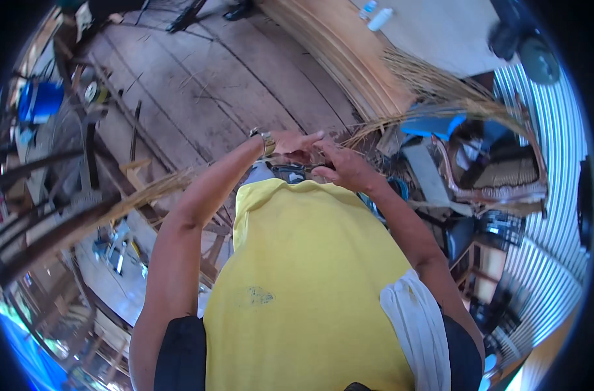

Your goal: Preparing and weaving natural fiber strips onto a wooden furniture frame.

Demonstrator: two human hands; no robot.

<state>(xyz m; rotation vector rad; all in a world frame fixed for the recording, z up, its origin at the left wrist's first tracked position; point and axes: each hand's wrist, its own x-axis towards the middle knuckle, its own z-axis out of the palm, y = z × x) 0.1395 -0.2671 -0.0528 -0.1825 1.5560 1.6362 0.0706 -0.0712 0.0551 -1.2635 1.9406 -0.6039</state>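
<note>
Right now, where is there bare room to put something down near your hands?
Bare floorboards lie ahead, between the blue bucket and the stacked slats. It is crowded to the right, where straw and clutter pile up, and around both hands.

Apron (310, 287): bright yellow, one small grey-green smudge low on the front. Cloth (417, 326) at the person's right hip: off-white. Sleeves (179, 355): black. Wristwatch (266, 141): gold-toned metal. Straw bundle (434, 91): pale tan, dry. Floor planks (205, 85): weathered grey-brown, streaked. Bucket (41, 99): strong blue. Corrugated wall (557, 195): silver-white ribs, striped with shadow. Bottle (379, 19): white.
</note>
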